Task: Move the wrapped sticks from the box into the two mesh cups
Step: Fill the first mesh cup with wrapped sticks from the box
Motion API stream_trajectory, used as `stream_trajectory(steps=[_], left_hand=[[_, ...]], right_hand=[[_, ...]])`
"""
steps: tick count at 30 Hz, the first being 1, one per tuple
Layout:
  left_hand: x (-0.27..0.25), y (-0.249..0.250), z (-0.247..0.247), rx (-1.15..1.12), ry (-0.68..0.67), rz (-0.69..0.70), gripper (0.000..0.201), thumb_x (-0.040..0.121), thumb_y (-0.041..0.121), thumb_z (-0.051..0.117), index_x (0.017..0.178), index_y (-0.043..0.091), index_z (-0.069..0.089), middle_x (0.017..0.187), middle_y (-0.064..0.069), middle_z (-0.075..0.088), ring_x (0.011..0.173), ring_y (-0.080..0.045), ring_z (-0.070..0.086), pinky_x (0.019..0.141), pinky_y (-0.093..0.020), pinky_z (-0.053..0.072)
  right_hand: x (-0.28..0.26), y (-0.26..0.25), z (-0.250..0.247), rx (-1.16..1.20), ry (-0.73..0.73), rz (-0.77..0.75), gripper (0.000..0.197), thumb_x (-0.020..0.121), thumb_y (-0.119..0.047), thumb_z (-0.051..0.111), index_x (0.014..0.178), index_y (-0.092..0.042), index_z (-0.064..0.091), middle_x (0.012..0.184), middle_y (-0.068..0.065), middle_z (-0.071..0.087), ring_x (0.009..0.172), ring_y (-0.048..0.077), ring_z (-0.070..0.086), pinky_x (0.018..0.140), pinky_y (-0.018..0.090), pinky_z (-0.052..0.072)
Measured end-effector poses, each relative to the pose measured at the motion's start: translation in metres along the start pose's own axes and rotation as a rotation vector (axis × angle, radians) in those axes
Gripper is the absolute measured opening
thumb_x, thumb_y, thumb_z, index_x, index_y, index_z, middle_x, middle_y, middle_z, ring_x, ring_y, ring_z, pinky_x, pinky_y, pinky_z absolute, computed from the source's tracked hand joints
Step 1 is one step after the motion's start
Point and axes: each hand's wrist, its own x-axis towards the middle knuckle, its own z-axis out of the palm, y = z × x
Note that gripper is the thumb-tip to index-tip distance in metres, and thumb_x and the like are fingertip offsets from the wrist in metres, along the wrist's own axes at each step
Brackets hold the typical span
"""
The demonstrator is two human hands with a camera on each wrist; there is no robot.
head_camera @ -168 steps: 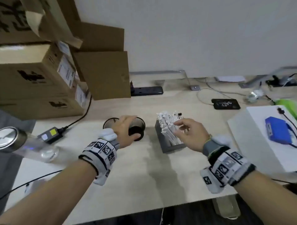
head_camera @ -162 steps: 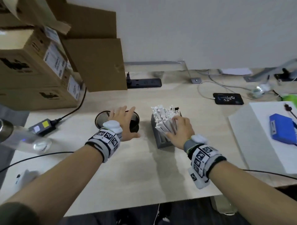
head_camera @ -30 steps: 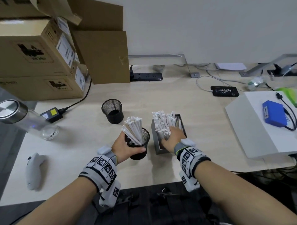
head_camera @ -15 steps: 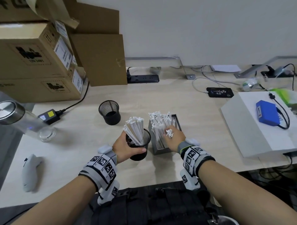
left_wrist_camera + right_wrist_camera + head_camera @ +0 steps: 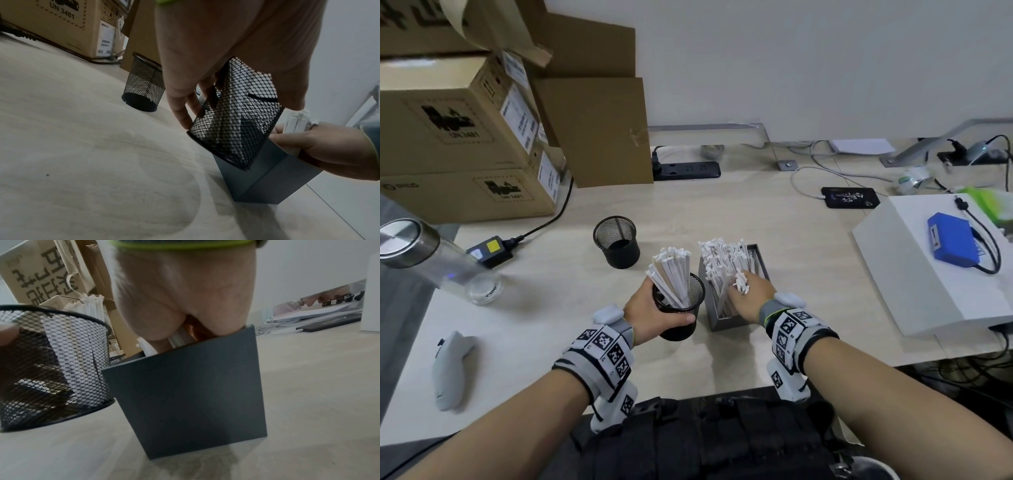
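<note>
My left hand (image 5: pixel 650 311) grips a black mesh cup (image 5: pixel 678 310) near the table's front edge. The cup leans, and several white wrapped sticks (image 5: pixel 671 274) stand in it. The left wrist view shows this cup (image 5: pixel 236 123) tilted against the grey box (image 5: pixel 271 181). My right hand (image 5: pixel 751 298) reaches into the grey box (image 5: pixel 726 323) and holds a bundle of wrapped sticks (image 5: pixel 740 285), whose ends poke up past my fingers. More sticks (image 5: pixel 722 260) fill the box. The second mesh cup (image 5: pixel 616 241) stands empty farther back left.
Cardboard boxes (image 5: pixel 458 137) are stacked at the back left, with a power strip (image 5: pixel 688 170) behind. A white box (image 5: pixel 928 270) bearing a blue device sits at the right. A glass bottle (image 5: pixel 431 260), a black adapter (image 5: pixel 489 251) and a grey controller (image 5: pixel 450 370) lie at the left.
Over the last second my right hand has closed round a bundle in the box, and stick ends now show above it. Five seconds ago both cups stood together farther back, without sticks.
</note>
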Motion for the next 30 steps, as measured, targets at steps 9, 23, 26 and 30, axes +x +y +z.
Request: stream_trajectory(steps=[9, 23, 26, 30], left_hand=[[0.001, 0.003, -0.010, -0.021, -0.043, 0.014, 0.091, 0.048, 0.038, 0.093, 0.126, 0.034, 0.046, 0.110, 0.015, 0.064, 0.107, -0.011, 0.061, 0.096, -0.029, 0.045], [-0.010, 0.020, -0.008, -0.133, -0.136, 0.098, 0.085, 0.050, 0.037, 0.091, 0.123, 0.044, 0.048, 0.117, 0.012, 0.068, 0.109, 0.001, 0.062, 0.095, -0.022, 0.046], [-0.012, 0.020, -0.007, -0.151, -0.149, 0.110, 0.087, 0.049, 0.040, 0.088, 0.125, 0.040, 0.045, 0.117, 0.011, 0.068, 0.109, -0.001, 0.064, 0.096, -0.023, 0.049], [-0.013, 0.021, -0.009, -0.050, -0.138, 0.121, 0.084, 0.052, 0.041, 0.088, 0.125, 0.034, 0.046, 0.111, 0.012, 0.069, 0.105, -0.002, 0.064, 0.094, -0.031, 0.051]], right_hand=[[-0.006, -0.026, -0.077, 0.438, 0.256, -0.048, 0.028, 0.088, -0.043, 0.063, 0.078, -0.017, 0.066, 0.079, 0.001, 0.076, 0.075, 0.022, 0.072, 0.077, 0.037, 0.057], [-0.033, -0.095, -0.024, 0.537, 0.209, -0.254, 0.061, 0.072, -0.041, 0.079, 0.123, -0.032, 0.045, 0.122, -0.004, 0.050, 0.096, 0.009, 0.055, 0.076, 0.021, 0.044], [-0.034, -0.100, -0.020, 0.585, 0.138, -0.346, 0.058, 0.079, -0.038, 0.074, 0.129, -0.035, 0.044, 0.119, -0.006, 0.055, 0.097, 0.012, 0.060, 0.086, 0.027, 0.049], [-0.035, -0.107, -0.004, 0.416, 0.210, -0.452, 0.039, 0.082, -0.033, 0.070, 0.118, -0.026, 0.055, 0.114, -0.003, 0.060, 0.095, 0.013, 0.060, 0.087, 0.032, 0.049]])
